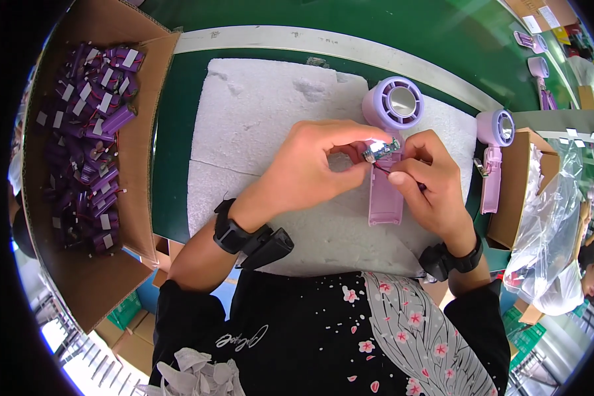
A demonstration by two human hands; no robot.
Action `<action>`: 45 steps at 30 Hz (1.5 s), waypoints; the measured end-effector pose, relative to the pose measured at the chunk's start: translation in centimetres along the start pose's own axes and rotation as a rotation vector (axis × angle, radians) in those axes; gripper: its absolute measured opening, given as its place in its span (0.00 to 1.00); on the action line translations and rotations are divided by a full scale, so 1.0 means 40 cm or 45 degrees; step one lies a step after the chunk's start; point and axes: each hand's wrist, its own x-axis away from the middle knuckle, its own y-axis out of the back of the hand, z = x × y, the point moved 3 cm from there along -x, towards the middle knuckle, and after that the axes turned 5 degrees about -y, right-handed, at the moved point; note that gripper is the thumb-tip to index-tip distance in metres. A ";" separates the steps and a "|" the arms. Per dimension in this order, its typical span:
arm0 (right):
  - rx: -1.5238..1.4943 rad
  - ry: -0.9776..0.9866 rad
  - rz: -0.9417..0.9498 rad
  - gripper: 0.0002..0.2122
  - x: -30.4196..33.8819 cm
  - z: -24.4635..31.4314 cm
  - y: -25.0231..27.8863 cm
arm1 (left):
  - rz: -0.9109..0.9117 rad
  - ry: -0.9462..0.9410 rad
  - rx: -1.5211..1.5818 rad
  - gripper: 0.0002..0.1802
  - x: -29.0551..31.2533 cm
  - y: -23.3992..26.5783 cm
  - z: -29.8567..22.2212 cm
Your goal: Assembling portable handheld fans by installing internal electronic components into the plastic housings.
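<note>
Centrally in the head view, a white foam slab (244, 125) is serving as the work surface, presumably cushioning the plastic against scratches. Over its right half, the person's left hand (310, 162) is pinching a small circuit board (381, 152) between thumb and index finger, apparently by its edges so that the components are remaining visible. The right hand (435, 181) is also closing thumb on forefinger, seemingly around the thin wires (380, 169) running from the board, though the fingers are partly hiding what they are gripping; holding both ends above the slab probably keeps the leads from pulling.

Beneath the hands, a lilac fan (374, 109) is lying on the slab, its head toward the far edge and its pink handle shell (385, 204) pointing toward the near edge, open side up, likely for access inside. Just off the slab's right edge, a second fan (490, 125) is lying similarly. Left of the slab, a cardboard box (157, 86) is holding purple battery cells (89, 152), likely within reach.
</note>
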 end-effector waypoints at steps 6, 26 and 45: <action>0.120 -0.124 -0.162 0.09 0.002 0.019 -0.019 | 0.075 -0.081 -0.232 0.25 -0.002 0.002 -0.009; 0.224 0.037 -0.321 0.18 -0.004 0.015 -0.035 | -0.063 -0.259 -0.469 0.16 0.009 0.000 0.002; 0.234 -0.058 -0.340 0.20 0.001 0.008 -0.038 | -0.057 -0.258 -0.494 0.14 0.007 -0.007 0.011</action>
